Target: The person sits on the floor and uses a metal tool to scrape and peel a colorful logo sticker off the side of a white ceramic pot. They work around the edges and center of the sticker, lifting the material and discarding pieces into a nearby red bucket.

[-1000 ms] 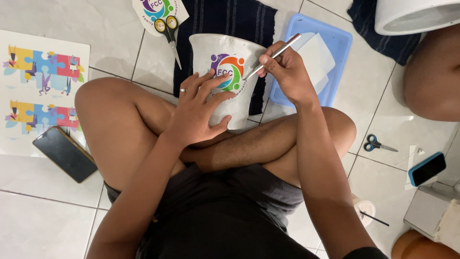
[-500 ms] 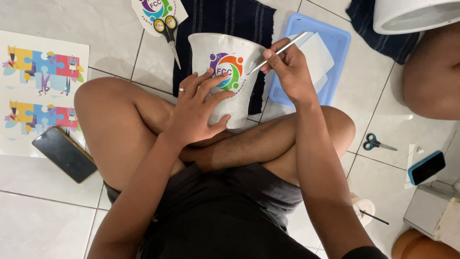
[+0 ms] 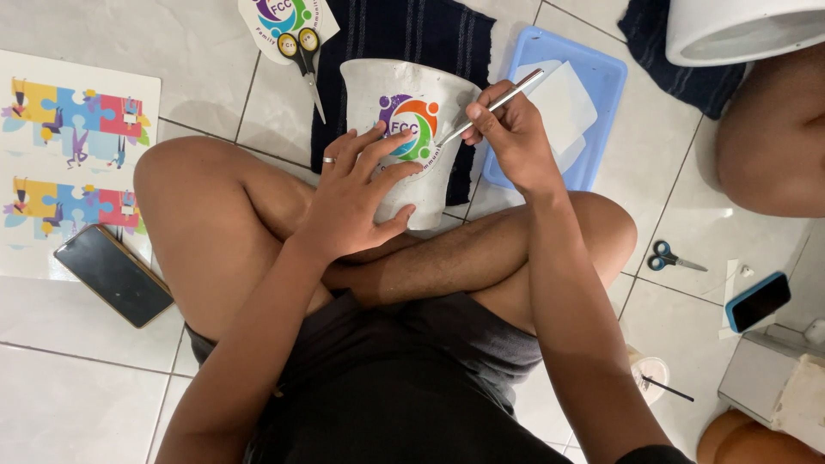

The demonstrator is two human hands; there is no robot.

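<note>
At the far left a white sheet (image 3: 69, 163) lies flat on the tiled floor (image 3: 198, 77), printed with two rows of jigsaw-piece pictures in yellow, blue, red and orange. Just below it a dark phone (image 3: 113, 275) rests screen up, tilted. Further right, at the top edge, a cut-out round sticker (image 3: 277, 19) with a purple, green and orange swirl lies under yellow-handled scissors (image 3: 305, 64), blades pointing down.

The person sits cross-legged. The left hand (image 3: 352, 202), a ring on one finger, spreads wide and flat against the side of a white pot (image 3: 411, 137), fingers splayed over the lower edge of its label. The pot lies tilted across the knees, rim away from the person, above a dark striped cloth (image 3: 421, 34). Its label (image 3: 411, 127) is a round emblem of purple, green and orange arcs.

The right hand (image 3: 507, 137) pinches a thin silver tool (image 3: 490, 107) between thumb and fingers, the tip touching the label's right edge.

Behind that hand a blue tray (image 3: 601, 103) holds white paper. Further right, blue-handled scissors (image 3: 675, 258) lie on the tiles, and a phone in a blue case (image 3: 756, 301) sits near the right edge.
</note>
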